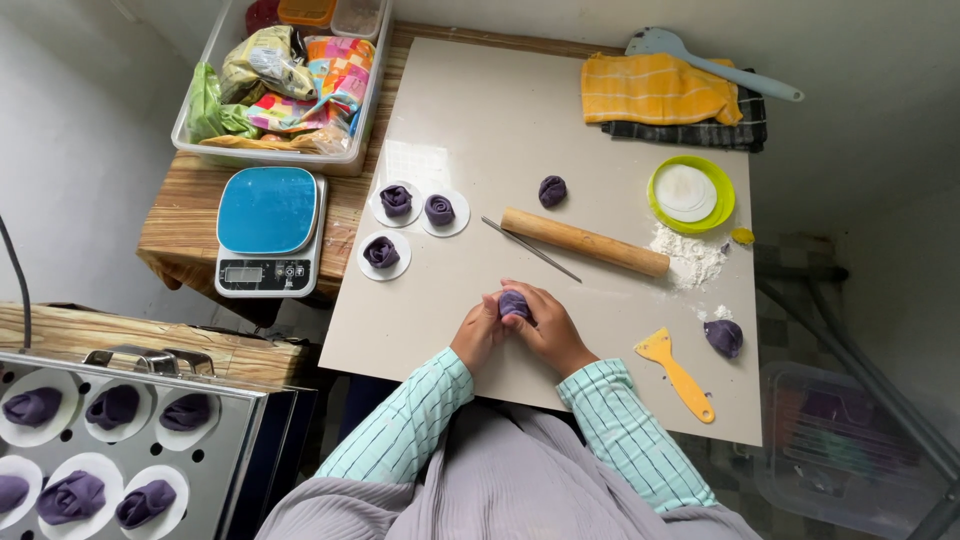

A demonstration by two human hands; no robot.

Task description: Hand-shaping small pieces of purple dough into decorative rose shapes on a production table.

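- One purple dough piece (513, 303) sits between both hands, near the front edge of the pale board (470, 110), about in the middle.
- The left hand (478, 333) and the right hand (548, 325) are pressed together, fingers closed on the dough piece.
- A thin metal stick (530, 248) and a wooden rolling pin (584, 242) lie just behind the hands.
- Three purple dough roses (438, 209) sit on white paper rounds near the board's left edge.
- A yellow scraper (677, 375) lies by the front right corner.
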